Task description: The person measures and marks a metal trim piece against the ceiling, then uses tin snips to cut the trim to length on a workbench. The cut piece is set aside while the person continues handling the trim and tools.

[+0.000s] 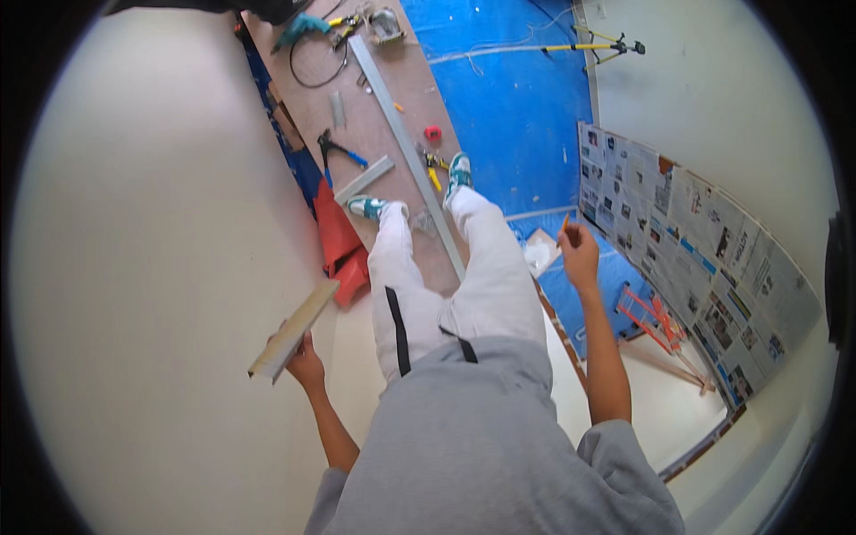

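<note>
My left hand is closed around a short metal channel, held tilted beside the white wall at the left. Out to the right, my right hand pinches a slim orange pencil or marker with its tip up. Between my feet a long metal channel lies lengthwise on a brown board. A shorter channel piece rests by my left shoe, near a hammer with a blue grip. Yellow-handled snips and a red tape measure lie near my right shoe.
Blue sheeting covers the floor to the right. A teal power tool with a black cord is at the board's far end. Newspaper covers the lower right wall. A yellow tripod and a red-orange stand are there. Red cloth lies left.
</note>
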`<state>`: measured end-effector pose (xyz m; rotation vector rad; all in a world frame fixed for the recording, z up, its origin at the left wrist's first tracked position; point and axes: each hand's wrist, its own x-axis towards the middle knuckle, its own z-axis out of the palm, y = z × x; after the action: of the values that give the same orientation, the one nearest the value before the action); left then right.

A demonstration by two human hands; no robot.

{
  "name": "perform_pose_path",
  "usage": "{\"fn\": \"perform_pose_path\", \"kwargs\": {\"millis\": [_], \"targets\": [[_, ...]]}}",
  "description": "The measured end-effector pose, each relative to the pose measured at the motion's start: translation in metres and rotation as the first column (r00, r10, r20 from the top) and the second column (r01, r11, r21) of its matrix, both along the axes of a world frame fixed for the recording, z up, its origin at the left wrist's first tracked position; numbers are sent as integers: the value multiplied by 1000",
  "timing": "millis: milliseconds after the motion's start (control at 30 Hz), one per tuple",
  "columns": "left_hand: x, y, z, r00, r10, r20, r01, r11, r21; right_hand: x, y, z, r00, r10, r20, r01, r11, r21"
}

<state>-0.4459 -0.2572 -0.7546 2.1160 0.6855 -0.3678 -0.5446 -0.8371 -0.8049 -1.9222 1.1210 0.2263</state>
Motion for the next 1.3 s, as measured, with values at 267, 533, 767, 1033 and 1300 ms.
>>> {"fn": "perform_pose_path", "kwargs": {"millis": [267,533,767,1033,1300], "targets": [[60,-133,25,980,-185,68,176,976,125,-54,-85,-25,984,-133,-117,131,991,-22],[155,-233,-57,951,-224,212,236,971,-32,-80,-102,-83,971,-125,-203,147,985,96],[106,-292,-156,933,-334,137,355,916,-186,-55,-14,-207,962,-246,-115,261,955,144],[69,-292,-292,969,-229,97,246,941,-235,49,81,-420,973,-145,-178,187,951,246],[12,-228,-409,998,-48,33,53,981,-185,162,144,-687,975,131,-180,-121,990,67]]}}
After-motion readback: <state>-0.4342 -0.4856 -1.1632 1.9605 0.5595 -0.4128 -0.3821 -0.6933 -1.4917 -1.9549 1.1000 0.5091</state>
